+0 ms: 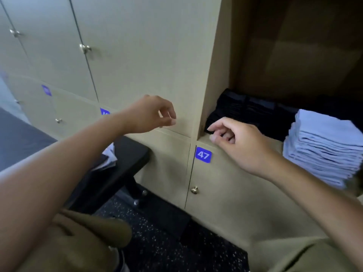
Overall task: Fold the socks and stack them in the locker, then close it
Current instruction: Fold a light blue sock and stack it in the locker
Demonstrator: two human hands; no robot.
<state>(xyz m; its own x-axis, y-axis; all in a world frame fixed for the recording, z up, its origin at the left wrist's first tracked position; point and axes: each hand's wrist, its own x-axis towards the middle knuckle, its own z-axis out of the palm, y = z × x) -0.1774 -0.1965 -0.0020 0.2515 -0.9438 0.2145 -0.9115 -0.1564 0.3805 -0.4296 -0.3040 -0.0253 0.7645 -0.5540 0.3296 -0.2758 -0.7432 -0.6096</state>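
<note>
Right hand point(235, 138), fingers loosely curled, empty, at dark folded socks point(235, 110); left hand point(151, 114) relaxed, empty; a nudge may topple the pale-blue cloth stack point(324, 150).

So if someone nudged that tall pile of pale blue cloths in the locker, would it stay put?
Probably not. The pale blue stack is tall, with uneven edges, so it looks apt to lean or slide. The folded cloth looks soft, so lifted layers would likely flop.

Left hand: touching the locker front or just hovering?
Cannot tell. In the head view the left hand overlaps the closed locker door, loosely curled, but one angle shows neither contact nor a gap.
</note>
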